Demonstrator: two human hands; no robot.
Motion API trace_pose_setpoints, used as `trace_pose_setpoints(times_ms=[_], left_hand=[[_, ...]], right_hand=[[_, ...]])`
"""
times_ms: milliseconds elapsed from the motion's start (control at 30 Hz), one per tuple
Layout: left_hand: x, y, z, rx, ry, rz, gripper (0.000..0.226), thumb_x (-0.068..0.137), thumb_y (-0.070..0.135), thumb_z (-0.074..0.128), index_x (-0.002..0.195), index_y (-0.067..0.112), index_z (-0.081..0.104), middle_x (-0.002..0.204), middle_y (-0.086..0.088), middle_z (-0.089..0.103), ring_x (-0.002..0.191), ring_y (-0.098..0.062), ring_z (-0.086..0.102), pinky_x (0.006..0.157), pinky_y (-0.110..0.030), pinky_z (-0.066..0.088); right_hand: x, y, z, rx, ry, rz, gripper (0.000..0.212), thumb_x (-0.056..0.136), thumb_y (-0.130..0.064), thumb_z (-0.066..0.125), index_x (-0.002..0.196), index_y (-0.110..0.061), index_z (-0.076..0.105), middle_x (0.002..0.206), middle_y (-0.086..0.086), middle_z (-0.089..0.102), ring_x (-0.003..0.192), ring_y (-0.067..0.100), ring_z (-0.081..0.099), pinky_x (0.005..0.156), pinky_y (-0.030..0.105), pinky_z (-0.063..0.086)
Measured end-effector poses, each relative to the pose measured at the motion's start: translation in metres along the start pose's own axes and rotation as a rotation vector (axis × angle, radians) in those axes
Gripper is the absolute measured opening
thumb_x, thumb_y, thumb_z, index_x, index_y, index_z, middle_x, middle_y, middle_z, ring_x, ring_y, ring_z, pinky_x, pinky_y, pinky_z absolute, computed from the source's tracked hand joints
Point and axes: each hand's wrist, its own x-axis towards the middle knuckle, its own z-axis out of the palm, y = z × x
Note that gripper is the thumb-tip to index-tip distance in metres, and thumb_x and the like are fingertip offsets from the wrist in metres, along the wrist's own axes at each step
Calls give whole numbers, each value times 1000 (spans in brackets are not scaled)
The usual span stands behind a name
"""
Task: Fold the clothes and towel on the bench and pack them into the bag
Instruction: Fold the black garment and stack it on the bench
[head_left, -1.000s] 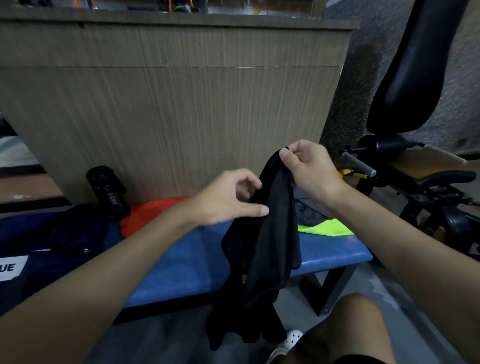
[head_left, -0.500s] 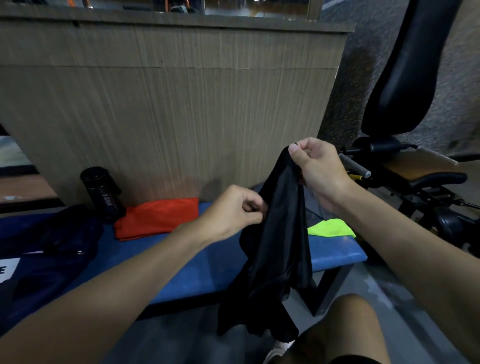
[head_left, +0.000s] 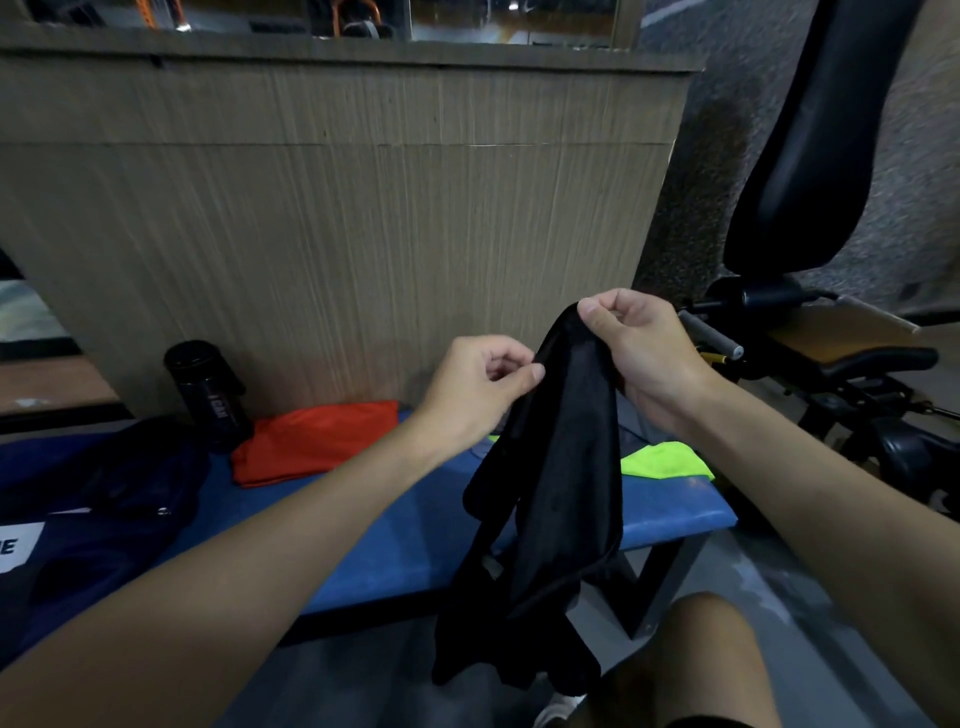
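A black garment (head_left: 556, 499) hangs bunched in front of the blue bench (head_left: 405, 540), its lower end dangling below the seat edge. My right hand (head_left: 639, 353) grips its top edge, fingers curled round the fabric. My left hand (head_left: 483, 384) pinches the same edge just to the left, thumb against fingers. A folded orange cloth (head_left: 317, 441) lies on the bench near the wall. A neon yellow-green piece (head_left: 665, 460) lies at the bench's right end, partly hidden behind the garment. The dark navy bag (head_left: 98, 514) sits on the bench at the left.
A black bottle (head_left: 208, 395) stands against the wooden panel wall (head_left: 337, 234) behind the bench. A black gym machine with a padded seat (head_left: 831, 364) stands close on the right. My bare knee (head_left: 711, 660) and a white shoe (head_left: 558, 712) show at the bottom.
Both hands have stayed on the garment's top edge. My left hand has shifted its pinch slightly along the fabric, and the hanging cloth has swung a little.
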Motion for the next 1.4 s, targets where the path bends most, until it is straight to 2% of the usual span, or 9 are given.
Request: trace_pose_setpoints(times_ms=[167,333,500,667,833,933,1067,1233,1400], left_hand=[[14,14,-9,-58,125,-8,18,95,7,62,79,13,68,71,-3,71,60,-5,61,59,-21,48],[21,26,-9,-53,181,-2,11,93,9,66,85,5,71,78,-11,74,65,-10,64,64,-23,51],[19,25,-19,-55,184,4,11,95,5,62,89,11,68,75,-4,71,65,-7,64,66,-22,52],[4,20,-40,20,-112,43,12,92,10,69,103,13,68,97,-3,72,88,-6,65,86,-20,50],[-4,15,-56,510,-341,188,61,72,24,86,121,42,55,113,5,54,108,-4,56,97,-23,45],[-4,14,-59,563,-248,391,42,85,15,73,119,33,56,107,4,54,103,-13,59,94,-39,48],[-3,15,-63,595,-194,525,14,92,11,62,99,22,58,97,8,52,87,-13,57,79,-35,47],[-2,20,-53,325,-157,362,11,88,12,60,84,22,61,77,5,61,68,-8,55,65,-30,45],[5,24,-49,234,-180,268,17,87,0,63,82,16,66,75,1,66,69,-6,60,69,-26,50]], right_hand=[[1,8,-10,-419,77,-110,11,92,-17,65,90,-14,55,77,-1,56,68,8,51,64,20,42],[-24,9,7,-470,-271,-186,21,85,-21,75,80,-6,61,72,1,56,65,6,46,63,23,40],[-24,19,12,-425,-265,-159,27,95,-18,61,77,-1,49,71,9,50,70,15,42,64,34,35],[-25,7,9,-254,-151,-138,21,98,-6,55,78,-11,54,72,6,54,68,11,48,64,24,40],[-21,2,11,-149,-164,-81,24,101,-9,51,78,-13,58,71,-1,58,65,6,52,63,18,44],[-22,2,13,-113,-172,-59,27,101,-9,49,75,-14,57,67,-5,55,63,4,49,61,17,41],[-22,1,12,-147,-170,-32,27,101,-12,51,76,-14,57,70,-2,53,66,7,46,63,21,39],[-20,6,8,-272,-157,-32,16,97,-13,58,81,-14,59,78,6,58,74,16,52,71,31,42],[-33,-1,15,-292,-279,-248,11,87,-11,72,85,-13,62,78,-5,60,70,0,52,70,16,43]])
